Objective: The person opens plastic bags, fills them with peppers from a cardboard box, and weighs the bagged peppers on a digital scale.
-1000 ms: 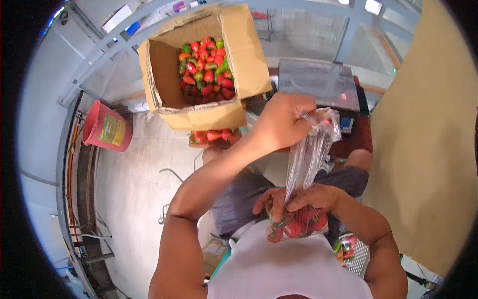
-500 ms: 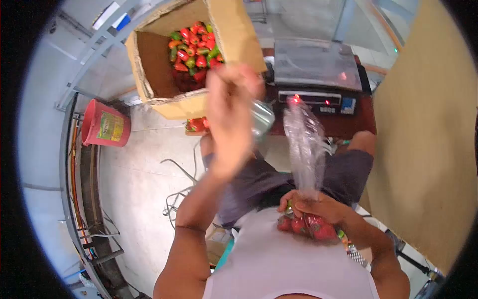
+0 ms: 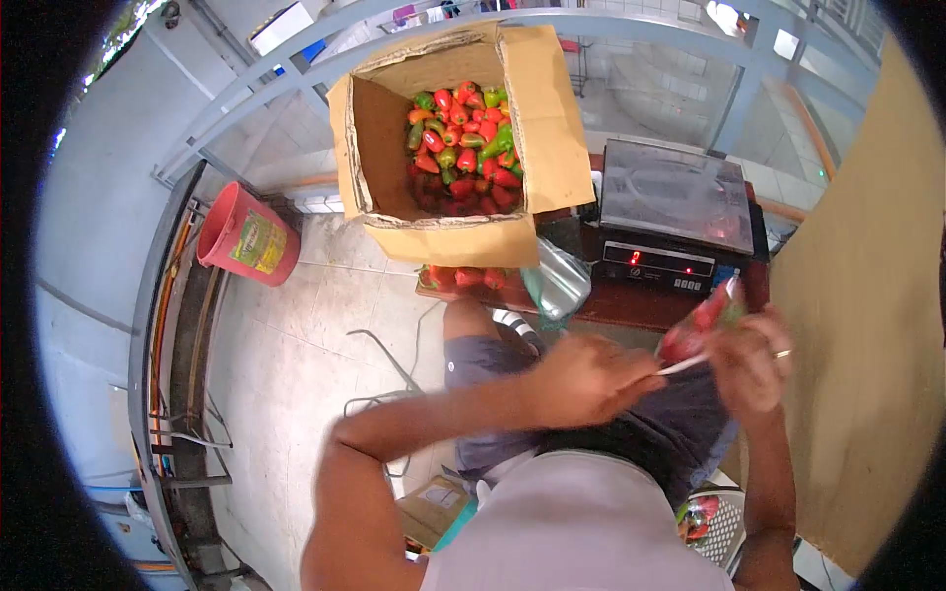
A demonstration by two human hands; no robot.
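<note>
My left hand (image 3: pixel 596 382) is closed on the twisted end of a clear plastic bag, in front of my lap. The bag (image 3: pixel 693 330) holds several red peppers and some green, and is blurred by motion. My right hand (image 3: pixel 751 362), with a ring on one finger, is closed round the bag's neck, just below the peppers. Between the two hands the bag's neck (image 3: pixel 684 364) is stretched into a thin, pale strand.
A cardboard box (image 3: pixel 453 241) of red and green peppers stands ahead, beside a scale (image 3: pixel 680 212) with red digits. More peppers (image 3: pixel 468 277) lie below the box. A pink bucket (image 3: pixel 251 236) is at left, a white basket (image 3: pixel 727 522) at lower right.
The bag of peppers has swung up from my chest to above my right hand. My left hand has come back from near the box and taken hold of the bag's end. The view has shifted.
</note>
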